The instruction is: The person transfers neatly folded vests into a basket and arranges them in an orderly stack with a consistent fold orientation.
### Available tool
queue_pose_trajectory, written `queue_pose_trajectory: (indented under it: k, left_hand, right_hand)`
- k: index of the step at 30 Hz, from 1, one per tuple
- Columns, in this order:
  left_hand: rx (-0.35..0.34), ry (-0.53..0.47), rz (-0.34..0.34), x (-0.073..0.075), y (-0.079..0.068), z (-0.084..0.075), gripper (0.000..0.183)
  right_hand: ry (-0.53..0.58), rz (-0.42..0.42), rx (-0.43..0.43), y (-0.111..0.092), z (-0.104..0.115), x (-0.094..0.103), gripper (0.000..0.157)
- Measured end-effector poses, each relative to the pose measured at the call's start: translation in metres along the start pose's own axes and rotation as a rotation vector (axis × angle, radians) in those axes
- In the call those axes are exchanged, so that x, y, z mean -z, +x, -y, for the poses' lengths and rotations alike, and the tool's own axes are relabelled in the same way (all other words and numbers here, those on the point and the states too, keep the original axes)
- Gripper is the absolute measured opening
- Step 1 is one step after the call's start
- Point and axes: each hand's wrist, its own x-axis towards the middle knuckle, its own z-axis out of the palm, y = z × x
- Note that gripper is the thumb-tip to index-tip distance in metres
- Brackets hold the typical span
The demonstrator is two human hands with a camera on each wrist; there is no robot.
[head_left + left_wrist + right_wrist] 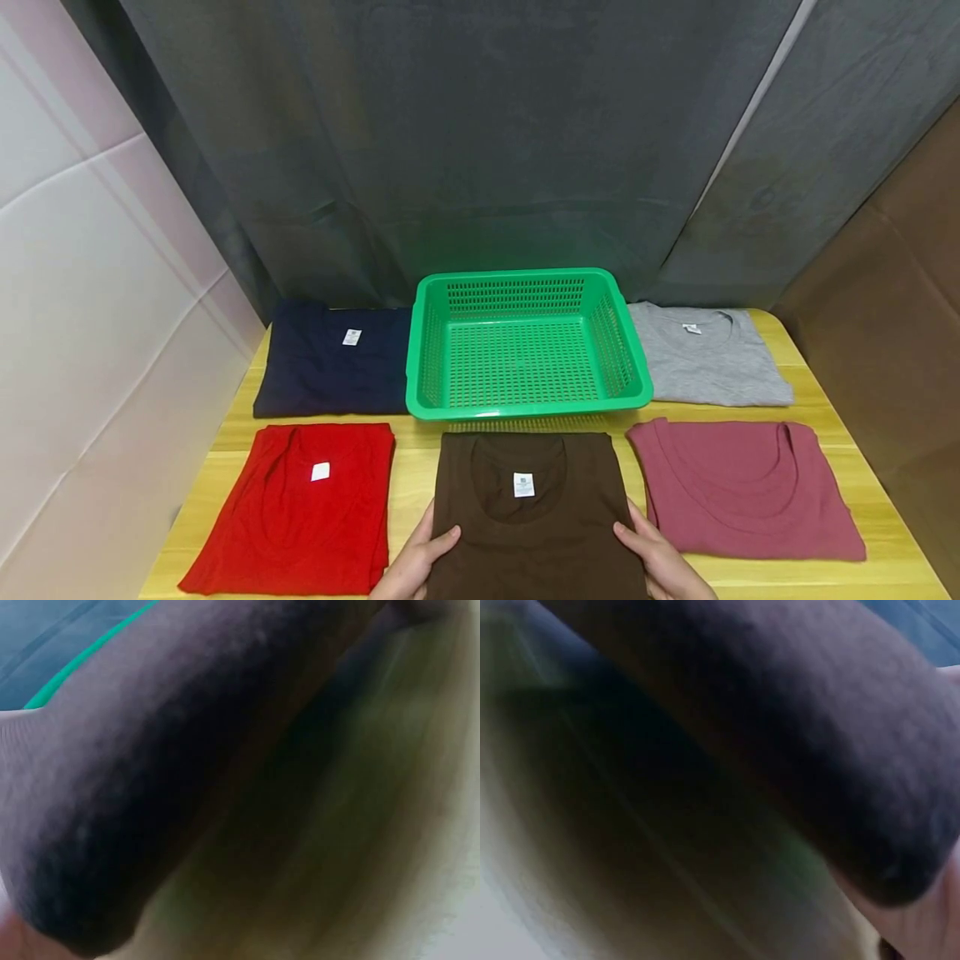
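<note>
A folded dark brown T-shirt point(536, 533) with a white neck label lies front and centre in the head view, its collar toward the basket. My left hand point(420, 554) grips its left side, thumb on top and fingers partly hidden beneath. On the opposite side my right hand point(660, 554) holds it the same way. Both wrist views show the brown fabric's thick folded edge point(150, 772) close up, with shadowed tabletop point(630, 847) below it. Just beyond the shirt stands a green plastic basket point(517, 362) with nothing inside.
A red folded shirt point(300, 517) lies left and a dusty pink one point(750, 492) right. Navy point(337, 367) and grey point(712, 358) folded shirts flank the basket. Behind the wooden table point(416, 467) hangs a dark grey curtain point(480, 150); a white wall panel point(97, 292) borders the left.
</note>
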Motion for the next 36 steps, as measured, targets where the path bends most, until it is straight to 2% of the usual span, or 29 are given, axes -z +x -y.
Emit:
queue_pose_trajectory:
  k: [8, 15, 24, 29, 36]
  left_hand:
    - [-0.033, 0.035, 0.007, -0.006, -0.006, -0.008, 0.073]
    - [-0.056, 0.094, 0.015, -0.008, -0.008, -0.012, 0.071]
    - [-0.08, 0.114, 0.026, -0.011, -0.01, -0.017, 0.069]
    - [-0.11, 0.119, 0.029, -0.014, -0.011, -0.019, 0.067]
    - [-0.065, 0.1, 0.005, -0.018, -0.013, -0.027, 0.07]
  right_hand:
    - [-0.023, 0.018, 0.024, -0.001, 0.009, -0.01, 0.053]
    - [-0.011, 0.092, 0.108, 0.0, 0.008, -0.013, 0.058]
    - [-0.026, 0.069, 0.079, -0.003, 0.015, -0.022, 0.058]
    - [-0.037, 0.075, 0.098, -0.003, 0.02, -0.028, 0.056]
    - [-0.038, 0.068, 0.119, -0.004, 0.022, -0.031, 0.057]
